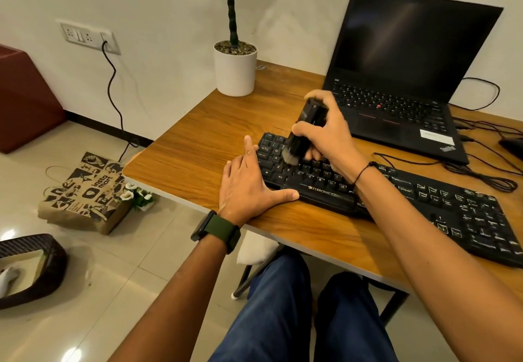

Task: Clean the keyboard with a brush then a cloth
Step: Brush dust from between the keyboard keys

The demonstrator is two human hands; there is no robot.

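on the wooden desk [198, 141], in front of an open laptop [402, 78] with a dark screen, lies the black keyboard [396, 200], running from the desk's left part off toward the right edge of the view. a white plant pot [235, 73] stands at the desk's far left corner, and cables [481, 169] trail behind the keyboard. on the floor to the left sit a printed paper bag [85, 192] and a dark woven basket [31, 268].

the task looks to be in its first stage. the left hand [249, 189] lies flat with fingers straight, steadying the keyboard's left end, its thumb against the front edge. the right hand [325, 132] is wrapped around a black brush [307, 126], held nearly upright and tilted, with the bristles down on the keys at the left of the letter block. judging from that position, most of the keyboard to the right may yet need brushing, and the cloth wipe is all still to come.

no cloth shows on the desk. something white lies in the basket and under the desk edge, but whether either is the cloth cannot be told. the keyboard's right end is cut off by the frame, and the right forearm covers its middle keys. the bristles are blurred, and any dust on the keys is too fine to make out.
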